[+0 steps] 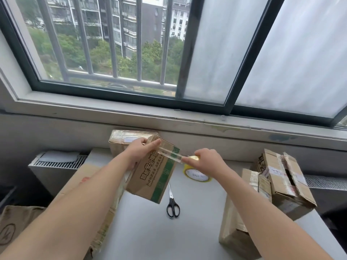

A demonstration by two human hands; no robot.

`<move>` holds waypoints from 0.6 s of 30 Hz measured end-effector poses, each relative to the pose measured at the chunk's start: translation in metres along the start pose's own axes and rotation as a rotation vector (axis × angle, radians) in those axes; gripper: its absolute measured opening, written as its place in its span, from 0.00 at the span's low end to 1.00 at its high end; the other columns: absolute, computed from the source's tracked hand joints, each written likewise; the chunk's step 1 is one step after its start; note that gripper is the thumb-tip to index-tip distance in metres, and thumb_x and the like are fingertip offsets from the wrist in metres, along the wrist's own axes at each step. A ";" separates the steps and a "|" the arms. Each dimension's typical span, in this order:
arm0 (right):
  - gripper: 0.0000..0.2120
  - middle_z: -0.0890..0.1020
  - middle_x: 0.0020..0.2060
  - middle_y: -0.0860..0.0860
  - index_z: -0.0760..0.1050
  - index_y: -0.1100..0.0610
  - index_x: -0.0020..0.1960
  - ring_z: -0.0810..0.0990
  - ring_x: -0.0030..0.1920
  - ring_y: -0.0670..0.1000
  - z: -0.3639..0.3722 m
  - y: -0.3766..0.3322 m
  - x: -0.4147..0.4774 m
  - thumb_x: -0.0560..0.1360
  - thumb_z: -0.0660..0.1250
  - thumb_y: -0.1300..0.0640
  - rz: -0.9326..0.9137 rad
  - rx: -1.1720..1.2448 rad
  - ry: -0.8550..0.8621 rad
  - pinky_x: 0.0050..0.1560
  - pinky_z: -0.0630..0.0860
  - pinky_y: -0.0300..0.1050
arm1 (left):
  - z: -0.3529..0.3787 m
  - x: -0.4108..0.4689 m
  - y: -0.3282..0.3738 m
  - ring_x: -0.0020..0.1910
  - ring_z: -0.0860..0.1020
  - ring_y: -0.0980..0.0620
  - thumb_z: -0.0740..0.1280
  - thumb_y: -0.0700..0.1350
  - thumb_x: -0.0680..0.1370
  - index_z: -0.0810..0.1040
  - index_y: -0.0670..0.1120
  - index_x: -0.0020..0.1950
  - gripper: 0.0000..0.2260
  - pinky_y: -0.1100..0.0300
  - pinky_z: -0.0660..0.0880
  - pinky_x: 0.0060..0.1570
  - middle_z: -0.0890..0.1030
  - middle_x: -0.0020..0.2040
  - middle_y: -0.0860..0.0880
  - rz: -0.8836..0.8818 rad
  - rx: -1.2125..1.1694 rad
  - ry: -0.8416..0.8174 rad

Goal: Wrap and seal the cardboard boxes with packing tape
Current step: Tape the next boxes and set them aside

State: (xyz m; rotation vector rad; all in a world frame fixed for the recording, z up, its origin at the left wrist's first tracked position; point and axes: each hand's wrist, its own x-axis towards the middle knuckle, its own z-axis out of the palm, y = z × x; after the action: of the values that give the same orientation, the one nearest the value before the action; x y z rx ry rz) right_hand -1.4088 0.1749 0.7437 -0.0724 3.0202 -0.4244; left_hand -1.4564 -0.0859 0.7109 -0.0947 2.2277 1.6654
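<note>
Cardboard box [150,179] held tilted in the left hand [138,153]; right hand [205,162] grips the tape roll [196,176], strip [172,155] stretched between.

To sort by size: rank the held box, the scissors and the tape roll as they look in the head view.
1. The held box, clearly largest.
2. The scissors and the tape roll: too close to rank. The scissors are longer; the roll is wider and partly hidden by the right hand.

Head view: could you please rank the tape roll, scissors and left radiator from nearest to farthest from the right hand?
1. tape roll, held in the right hand.
2. scissors, on the table below it.
3. radiator, far left.
</note>
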 end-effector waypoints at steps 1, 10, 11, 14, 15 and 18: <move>0.30 0.75 0.28 0.50 0.70 0.55 0.34 0.74 0.33 0.49 0.003 0.004 -0.001 0.75 0.63 0.28 0.002 0.008 0.007 0.30 0.64 0.47 | 0.004 -0.001 0.000 0.45 0.86 0.46 0.71 0.67 0.72 0.75 0.45 0.60 0.29 0.49 0.83 0.45 0.86 0.45 0.46 0.002 -0.023 -0.027; 0.28 0.78 0.32 0.50 0.77 0.55 0.41 0.78 0.38 0.51 0.007 0.020 -0.004 0.75 0.64 0.29 0.036 0.087 -0.032 0.38 0.75 0.49 | 0.021 0.005 -0.012 0.46 0.86 0.43 0.69 0.71 0.72 0.78 0.43 0.53 0.31 0.45 0.84 0.49 0.86 0.46 0.43 0.010 -0.177 -0.220; 0.29 0.79 0.32 0.50 0.78 0.56 0.43 0.78 0.39 0.51 0.006 0.019 -0.005 0.75 0.64 0.29 0.024 0.114 -0.034 0.40 0.76 0.49 | 0.019 0.004 -0.013 0.46 0.86 0.42 0.69 0.73 0.69 0.78 0.42 0.54 0.34 0.48 0.84 0.46 0.86 0.47 0.42 0.007 -0.200 -0.242; 0.29 0.82 0.34 0.53 0.80 0.56 0.44 0.80 0.39 0.52 0.001 0.013 -0.006 0.74 0.64 0.28 -0.020 0.206 -0.037 0.40 0.78 0.50 | 0.011 0.004 -0.019 0.52 0.85 0.38 0.66 0.73 0.71 0.80 0.40 0.58 0.37 0.46 0.83 0.49 0.85 0.52 0.38 -0.029 -0.273 -0.304; 0.29 0.83 0.35 0.54 0.80 0.56 0.43 0.80 0.38 0.52 0.000 0.011 -0.005 0.74 0.65 0.28 -0.033 0.231 -0.041 0.40 0.78 0.51 | 0.009 0.003 -0.022 0.52 0.85 0.37 0.64 0.71 0.73 0.80 0.40 0.59 0.35 0.45 0.83 0.51 0.85 0.53 0.38 -0.043 -0.290 -0.308; 0.24 0.84 0.36 0.53 0.82 0.53 0.43 0.82 0.38 0.51 -0.001 0.009 -0.003 0.74 0.68 0.31 -0.056 0.334 -0.084 0.40 0.79 0.48 | 0.006 0.003 -0.029 0.47 0.85 0.40 0.61 0.69 0.77 0.81 0.41 0.56 0.32 0.47 0.83 0.50 0.85 0.49 0.40 -0.079 -0.313 -0.287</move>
State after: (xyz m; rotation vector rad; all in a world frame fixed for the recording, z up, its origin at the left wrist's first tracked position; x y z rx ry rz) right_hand -1.4059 0.1841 0.7423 -0.1468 2.8255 -0.8987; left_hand -1.4507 -0.0888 0.6818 -0.0196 1.7253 1.8417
